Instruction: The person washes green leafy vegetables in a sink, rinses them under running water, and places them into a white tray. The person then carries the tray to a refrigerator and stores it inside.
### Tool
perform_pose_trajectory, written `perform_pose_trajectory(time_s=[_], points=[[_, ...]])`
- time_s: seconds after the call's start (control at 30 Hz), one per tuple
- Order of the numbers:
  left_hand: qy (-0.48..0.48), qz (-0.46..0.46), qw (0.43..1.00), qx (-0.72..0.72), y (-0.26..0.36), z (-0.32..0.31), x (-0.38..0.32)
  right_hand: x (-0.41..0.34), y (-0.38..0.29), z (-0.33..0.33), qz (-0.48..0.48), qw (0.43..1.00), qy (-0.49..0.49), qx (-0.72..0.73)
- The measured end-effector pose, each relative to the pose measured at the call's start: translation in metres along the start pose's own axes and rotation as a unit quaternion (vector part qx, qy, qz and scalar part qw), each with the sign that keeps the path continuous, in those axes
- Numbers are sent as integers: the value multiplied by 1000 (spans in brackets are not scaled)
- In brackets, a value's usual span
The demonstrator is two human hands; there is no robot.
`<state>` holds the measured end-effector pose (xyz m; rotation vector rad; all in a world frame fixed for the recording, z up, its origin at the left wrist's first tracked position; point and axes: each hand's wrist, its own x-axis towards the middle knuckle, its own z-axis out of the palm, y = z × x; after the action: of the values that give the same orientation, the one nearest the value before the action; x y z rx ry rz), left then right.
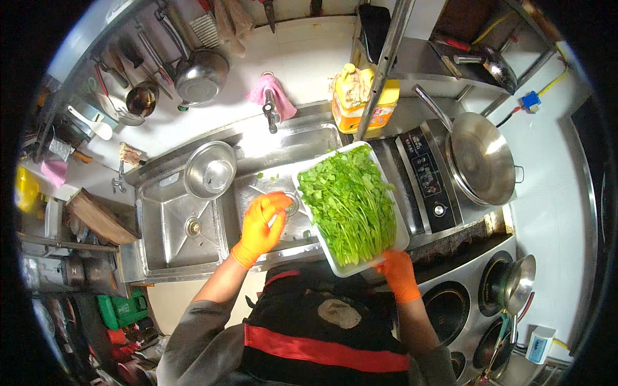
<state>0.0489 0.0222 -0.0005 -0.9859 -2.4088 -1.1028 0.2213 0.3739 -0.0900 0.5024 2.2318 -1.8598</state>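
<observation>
A white plastic tray (403, 230) piled with leafy green herbs (355, 202), which look like cilantro, rests over the right edge of the sink. My right hand (400, 274), in an orange glove, grips the tray's near rim at its lower right corner. My left hand (263, 224), also gloved in orange, is over the right sink basin (246, 190), left of the tray. Its fingers are bent and a small whitish patch shows between them; whether it holds anything is unclear. A few green leaf scraps (260, 175) lie in that basin.
A steel bowl (211, 170) sits across the divider by the left basin (159, 227). Behind the basins are a faucet (269, 113) with a pink cloth and a yellow jug (364, 103). An induction cooker (427, 178) and a large pan (483, 159) stand right; a metal post (386, 62) rises behind the tray.
</observation>
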Motion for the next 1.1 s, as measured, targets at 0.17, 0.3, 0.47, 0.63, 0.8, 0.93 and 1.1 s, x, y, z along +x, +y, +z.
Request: perform_pose_trajectory(time_s=[0.17, 0.3, 0.47, 0.63, 0.8, 0.93, 1.1], points=[[-125, 95, 987, 32, 9, -3, -19, 4, -20, 23, 37, 992, -1, 118], [-166, 113, 978, 46, -13, 14, -17, 9, 2, 22, -23, 1000, -9, 0], [-37, 69, 997, 29, -40, -10, 10, 22, 16, -8, 78, 955, 49, 283], [101, -92, 990, -38, -76, -35, -8, 31, -17, -48, 123, 923, 108, 347], [108, -223, 965, -88, -107, -47, -57, 28, -27, -79, 118, 922, 158, 332], [129, -307, 932, -142, -129, -65, -97, 29, -29, -73, 129, 924, 170, 317], [135, -361, 891, -241, -148, -87, -137, 39, -40, -33, 156, 930, 111, 314]])
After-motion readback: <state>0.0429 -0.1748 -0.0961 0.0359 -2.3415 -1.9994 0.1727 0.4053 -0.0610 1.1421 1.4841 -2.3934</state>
